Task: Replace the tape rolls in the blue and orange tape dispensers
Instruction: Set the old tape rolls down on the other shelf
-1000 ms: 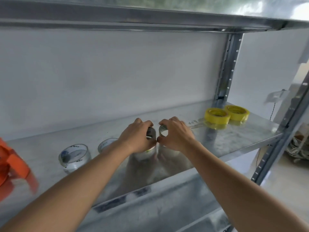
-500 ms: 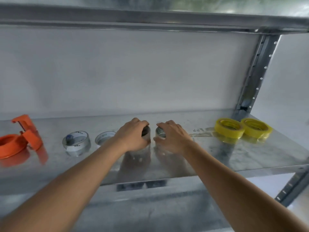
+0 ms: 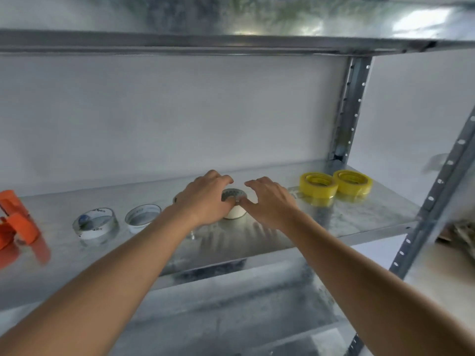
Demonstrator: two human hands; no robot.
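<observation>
Galvanized steel shelf (image 3: 347, 227) is carrying everything, with a white wall (image 3: 167, 111) sitting behind it. At its middle a pale tape roll (image 3: 235, 205) is lying flat, core hole facing up. The left hand (image 3: 205, 199) is curling over the roll's left side, fingers touching its rim. The right hand (image 3: 270, 201) is hovering just right of the roll, fingers spread, thumb touching the rim; no firm grip is showing. Left of the roll, two clear tape rolls (image 3: 96, 223) are lying flat, with the orange tape dispenser (image 3: 15, 219) beyond them. Right of it, two yellow tape rolls (image 3: 318, 185) are sitting side by side.
</observation>
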